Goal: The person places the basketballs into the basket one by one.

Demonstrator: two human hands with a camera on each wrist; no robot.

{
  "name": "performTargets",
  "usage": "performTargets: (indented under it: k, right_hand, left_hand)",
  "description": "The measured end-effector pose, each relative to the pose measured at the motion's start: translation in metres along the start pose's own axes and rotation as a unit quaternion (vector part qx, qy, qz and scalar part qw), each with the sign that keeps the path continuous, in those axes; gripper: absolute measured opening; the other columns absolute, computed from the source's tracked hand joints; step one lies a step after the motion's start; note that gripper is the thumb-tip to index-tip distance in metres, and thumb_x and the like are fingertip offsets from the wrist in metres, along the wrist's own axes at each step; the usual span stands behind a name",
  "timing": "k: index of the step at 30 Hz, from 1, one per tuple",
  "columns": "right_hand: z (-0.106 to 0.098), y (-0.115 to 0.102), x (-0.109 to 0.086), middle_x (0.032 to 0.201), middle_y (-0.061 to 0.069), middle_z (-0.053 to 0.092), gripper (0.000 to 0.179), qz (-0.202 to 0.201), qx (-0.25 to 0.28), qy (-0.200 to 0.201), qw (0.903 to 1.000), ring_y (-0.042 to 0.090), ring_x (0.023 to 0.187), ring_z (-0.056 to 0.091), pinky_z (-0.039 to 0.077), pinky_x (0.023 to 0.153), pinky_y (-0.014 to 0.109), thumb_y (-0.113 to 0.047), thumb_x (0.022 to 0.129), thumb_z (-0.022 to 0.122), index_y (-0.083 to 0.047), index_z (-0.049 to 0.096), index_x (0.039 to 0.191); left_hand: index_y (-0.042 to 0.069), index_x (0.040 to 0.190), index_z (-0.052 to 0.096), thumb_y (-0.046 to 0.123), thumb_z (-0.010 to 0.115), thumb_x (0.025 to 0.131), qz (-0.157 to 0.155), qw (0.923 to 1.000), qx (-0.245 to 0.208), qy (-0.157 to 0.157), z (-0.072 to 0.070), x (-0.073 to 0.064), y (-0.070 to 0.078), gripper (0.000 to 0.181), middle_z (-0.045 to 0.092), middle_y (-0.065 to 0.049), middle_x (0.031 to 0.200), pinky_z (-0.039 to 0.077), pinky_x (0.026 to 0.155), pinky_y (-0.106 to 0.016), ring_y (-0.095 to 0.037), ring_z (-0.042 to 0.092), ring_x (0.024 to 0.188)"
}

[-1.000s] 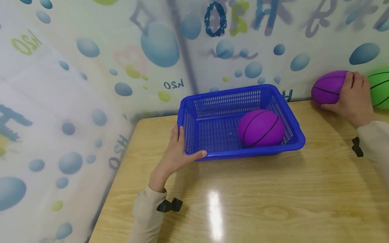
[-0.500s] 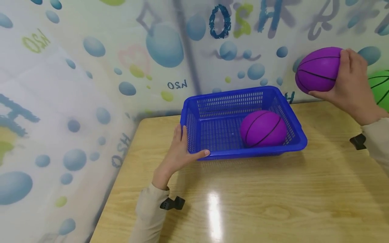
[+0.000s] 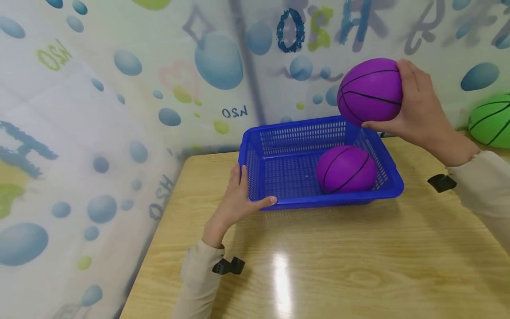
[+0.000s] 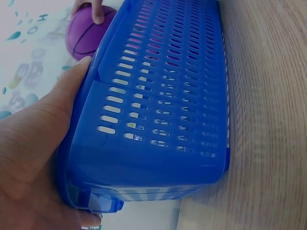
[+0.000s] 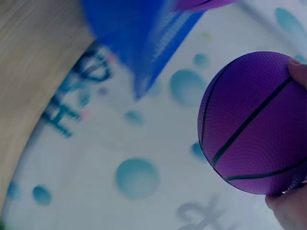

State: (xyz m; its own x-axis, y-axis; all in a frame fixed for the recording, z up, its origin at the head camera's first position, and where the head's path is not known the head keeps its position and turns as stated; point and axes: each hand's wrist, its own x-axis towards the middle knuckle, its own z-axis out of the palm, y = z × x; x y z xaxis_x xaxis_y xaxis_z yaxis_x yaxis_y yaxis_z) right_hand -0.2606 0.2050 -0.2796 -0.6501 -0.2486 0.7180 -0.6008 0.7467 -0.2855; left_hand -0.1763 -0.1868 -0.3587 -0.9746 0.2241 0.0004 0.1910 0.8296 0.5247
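A blue plastic basket [image 3: 318,200] with slotted walls stands on the table, and a purple ball [image 3: 346,169] with black lines lies in its right part. My left hand [image 3: 235,201] holds the basket's near left corner, thumb over the front rim and fingers along the left side. In the left wrist view, that thumb [image 4: 72,81] lies along the rim. A second purple ball [image 3: 370,91] is in my right hand [image 3: 422,106], raised over the basket's far right corner. The right wrist view shows this ball [image 5: 254,120] with fingertips at its edge.
A green ball [image 3: 492,120] with black lines sits at the right, by the wall. Behind the wooden table [image 3: 338,257] is a white wall covering [image 3: 131,110] printed with blue bubbles and letters. It also runs down the left side.
My right hand has lifted the second purple ball off the table at the right and carried it leftward to above the basket. The left hand has stayed on the basket's corner.
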Motion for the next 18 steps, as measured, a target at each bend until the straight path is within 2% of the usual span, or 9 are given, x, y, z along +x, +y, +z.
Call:
performTargets:
  k: [1,2,5,9,13,18]
  right_hand:
    - [0.001,-0.007,0.001,0.145,0.021,0.027,0.117,0.006,0.006,-0.010,0.9999,0.039,0.128,0.028,0.033,0.094,0.062,-0.021,0.052,0.091,-0.007,0.022,0.146]
    - [0.002,-0.014,0.003,0.145,0.020,0.027,0.117,0.011,0.011,-0.022,0.9996,0.039,0.128,0.028,0.033,0.093,0.062,-0.019,0.052,0.091,-0.007,0.021,0.146]
    - [0.006,-0.035,0.009,0.143,0.021,0.029,0.118,0.026,0.035,-0.070,0.9966,0.039,0.127,0.030,0.034,0.091,0.063,-0.025,0.054,0.091,-0.007,0.020,0.147]
    - [0.017,-0.058,0.015,0.140,0.023,0.033,0.116,0.037,0.067,-0.144,0.9866,0.041,0.123,0.034,0.036,0.089,0.062,-0.036,0.058,0.089,-0.003,0.020,0.146]
    - [0.034,-0.076,0.017,0.141,0.022,0.032,0.115,0.007,0.081,-0.191,0.9782,0.040,0.124,0.033,0.036,0.091,0.059,-0.039,0.058,0.087,0.001,0.021,0.144]
    - [0.056,-0.095,0.016,0.140,0.021,0.032,0.116,-0.021,0.087,-0.240,0.9666,0.036,0.123,0.035,0.040,0.090,0.055,-0.046,0.058,0.086,0.000,0.023,0.144]
  left_hand:
    - [0.003,0.148,-0.004,0.070,0.061,0.073,0.000,1.0000,-0.001,0.000,0.001,0.000,0.000,0.119,-0.019,-0.011,0.152,0.011,0.109,-0.045,-0.024,-0.013,0.138]
    - [0.002,0.148,-0.004,0.069,0.061,0.073,0.001,1.0000,-0.001,0.000,0.001,0.001,0.000,0.119,-0.019,-0.012,0.152,0.012,0.109,-0.045,-0.025,-0.013,0.138]
    - [0.003,0.148,-0.004,0.069,0.061,0.073,-0.001,1.0000,-0.001,0.001,0.002,0.001,0.000,0.120,-0.019,-0.012,0.152,0.012,0.109,-0.045,-0.024,-0.013,0.138]
    - [0.002,0.148,-0.003,0.068,0.062,0.072,0.002,1.0000,-0.004,0.001,0.003,0.001,0.000,0.120,-0.019,-0.012,0.152,0.011,0.109,-0.044,-0.024,-0.013,0.138]
    - [0.001,0.148,-0.003,0.067,0.063,0.073,0.008,0.9999,-0.006,0.004,0.002,0.001,0.000,0.119,-0.019,-0.012,0.152,0.011,0.109,-0.044,-0.025,-0.012,0.139]
    - [0.001,0.148,-0.003,0.068,0.062,0.073,0.005,0.9999,-0.008,0.004,0.001,0.001,0.000,0.119,-0.019,-0.012,0.152,0.010,0.109,-0.045,-0.025,-0.013,0.138]
